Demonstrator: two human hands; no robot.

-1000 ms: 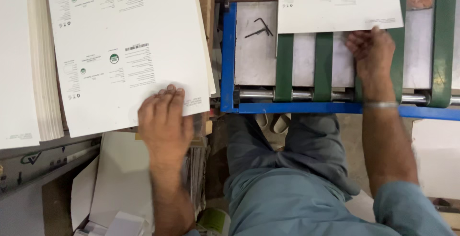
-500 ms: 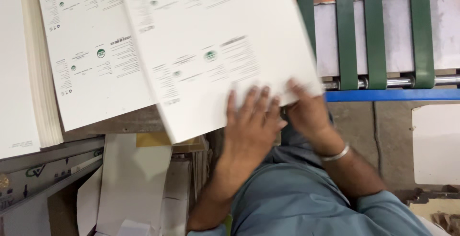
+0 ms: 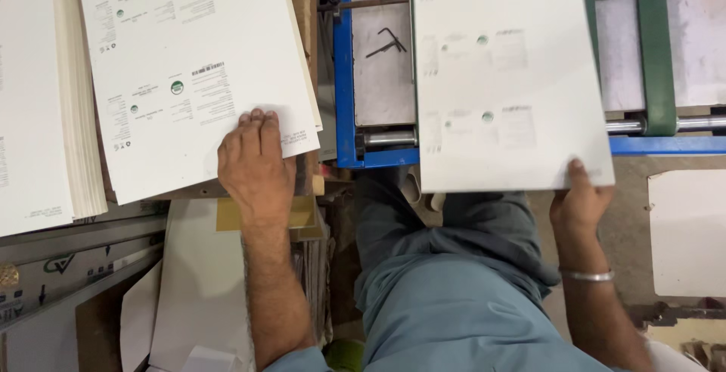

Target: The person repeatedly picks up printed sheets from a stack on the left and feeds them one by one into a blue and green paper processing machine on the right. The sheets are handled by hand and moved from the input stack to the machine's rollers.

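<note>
Head view, looking down. Right hand (image 3: 581, 202) pinches the near right corner of a large white printed sheet (image 3: 507, 77), thumb on top, fingers hidden under it, so clamped on the sheet as far as I can tell. Sheet lies flat over the blue-framed feed table (image 3: 348, 77) w/ green belts (image 3: 654, 47), its near edge overhanging the frame toward the person's lap.

Left hand (image 3: 255, 164) rests palm-down on the near edge of the top sheet of the stack (image 3: 197, 77) at left, fingers together and flat, pressing, not gripping.

Handling, my judgement: thin card, light, semi-stiff; holds flat when supported, would likely droop or flap if held by one corner only. Smooth surface, prob. slippery sheet-on-sheet, so one slides off the stack easily. Corners and edges crease easily; best taken at the near edge w/ a thumb-over pinch, second hand steadying. A bent metal key (image 3: 387, 41) lies on the table plate, far from both hands.
</note>
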